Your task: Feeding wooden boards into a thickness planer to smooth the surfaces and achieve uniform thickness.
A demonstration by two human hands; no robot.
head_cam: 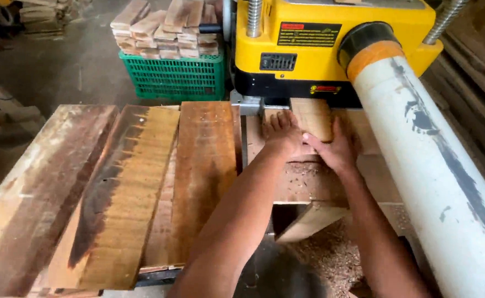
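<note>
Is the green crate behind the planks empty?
No, the green crate is piled above its rim with short cut wood blocks.

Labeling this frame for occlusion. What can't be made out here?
- Head view: far end of the wood piece is hidden inside the yellow planer.
- Left hand and right hand cover its near end.
- White duct pipe hides the table's right side.
- Planer top is cut off by the frame edge.
</note>
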